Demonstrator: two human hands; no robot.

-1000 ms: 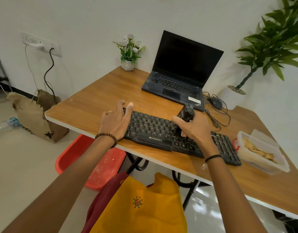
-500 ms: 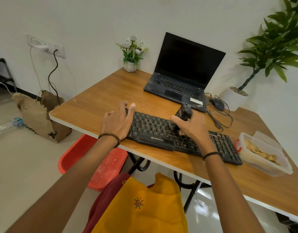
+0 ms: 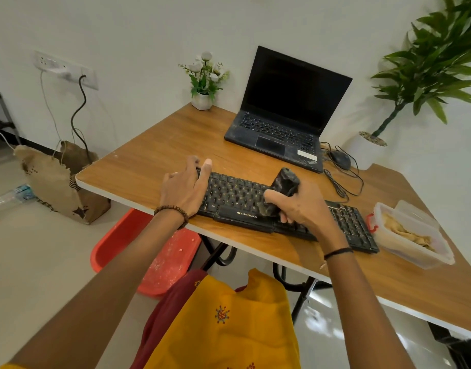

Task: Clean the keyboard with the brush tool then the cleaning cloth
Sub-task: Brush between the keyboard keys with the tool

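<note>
Bright, even daylight, wide-angle view.
Soft shadows fall on the wall [image 3: 149,35] behind the laptop [image 3: 290,102] and plant [image 3: 436,62]; glare patches lie on the floor [image 3: 322,318] near right; table [image 3: 162,155] edges bow, corners slightly soft.

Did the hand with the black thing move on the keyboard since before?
Yes. The right hand, gripping the black cleaning tool, slid a little toward the person, closer to the front edge of the keyboard and its Zebronics label.

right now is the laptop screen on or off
Off: the screen of the open laptop is uniformly black, with no image or glow.
</note>
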